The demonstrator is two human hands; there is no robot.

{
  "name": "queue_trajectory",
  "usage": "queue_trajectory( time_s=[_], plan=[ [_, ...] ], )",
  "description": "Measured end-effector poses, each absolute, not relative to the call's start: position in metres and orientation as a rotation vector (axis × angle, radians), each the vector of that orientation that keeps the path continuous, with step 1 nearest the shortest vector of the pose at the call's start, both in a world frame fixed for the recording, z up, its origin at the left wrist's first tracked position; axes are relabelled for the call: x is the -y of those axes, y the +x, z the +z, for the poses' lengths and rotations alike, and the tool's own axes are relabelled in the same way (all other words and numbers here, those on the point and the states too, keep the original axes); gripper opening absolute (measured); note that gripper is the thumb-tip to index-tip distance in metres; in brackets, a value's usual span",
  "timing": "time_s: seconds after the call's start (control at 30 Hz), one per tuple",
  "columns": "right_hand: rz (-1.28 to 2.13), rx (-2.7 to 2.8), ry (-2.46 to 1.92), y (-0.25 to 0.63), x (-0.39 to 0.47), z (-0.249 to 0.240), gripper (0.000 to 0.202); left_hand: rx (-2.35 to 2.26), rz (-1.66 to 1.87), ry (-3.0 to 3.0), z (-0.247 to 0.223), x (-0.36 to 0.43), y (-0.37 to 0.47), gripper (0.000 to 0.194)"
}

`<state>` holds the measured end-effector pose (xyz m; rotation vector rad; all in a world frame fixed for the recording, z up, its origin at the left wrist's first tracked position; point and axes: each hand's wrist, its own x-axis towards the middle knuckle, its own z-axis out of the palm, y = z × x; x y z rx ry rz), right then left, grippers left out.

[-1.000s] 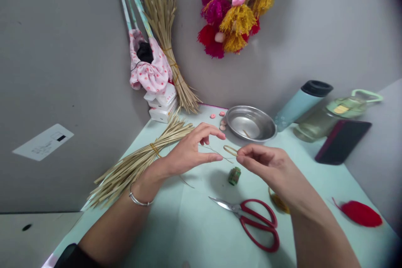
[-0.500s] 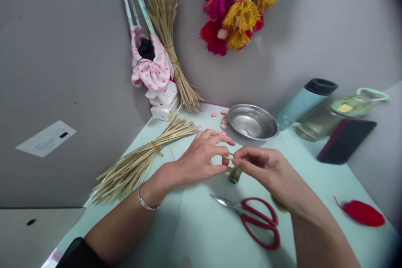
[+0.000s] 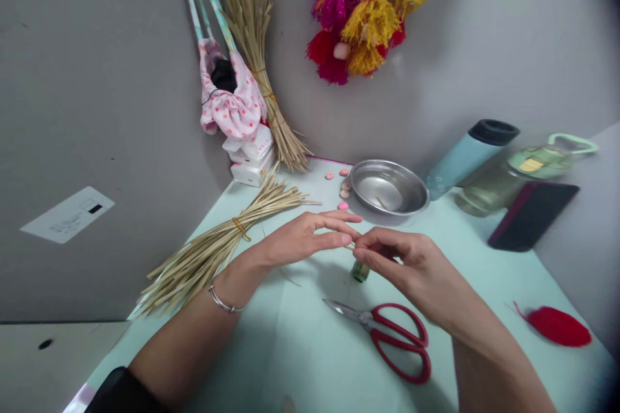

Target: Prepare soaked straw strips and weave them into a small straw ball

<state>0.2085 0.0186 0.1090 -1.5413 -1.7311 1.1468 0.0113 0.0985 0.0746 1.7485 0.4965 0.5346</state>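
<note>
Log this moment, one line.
right hand: pinching thin strip | left hand: beside strip, contact unclear | scissors: on table | green spool: partly behind right hand

Over the pale green counter [image 3: 300, 348], the right hand [image 3: 416, 264] pinches a thin straw strip [image 3: 350, 247] between thumb and fingers [image 3: 379, 237]; the left hand [image 3: 293, 240] reaches its extended fingers right up beside them. Just below the pinching fingers is a small green spool [image 3: 360, 272], partly hidden, with red-handled scissors [image 3: 378, 332] closer to the wearer. Beyond the fingers sit a pink bead [image 3: 343, 205] and a metal bowl [image 3: 390, 188]. Left of both hands' fingers lies a tied straw bundle [image 3: 213, 248]; well to their right stands a tilted phone [image 3: 533, 216].
</note>
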Motion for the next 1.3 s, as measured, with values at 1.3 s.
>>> queue_trajectory(
  time_s=[1.3],
  plan=[
    [1.054,1.387,-1.473,0.216,-0.025,0.111,0.023,-0.572,1.048,1.309,0.064,-0.065,0.046,0.035]
  ],
)
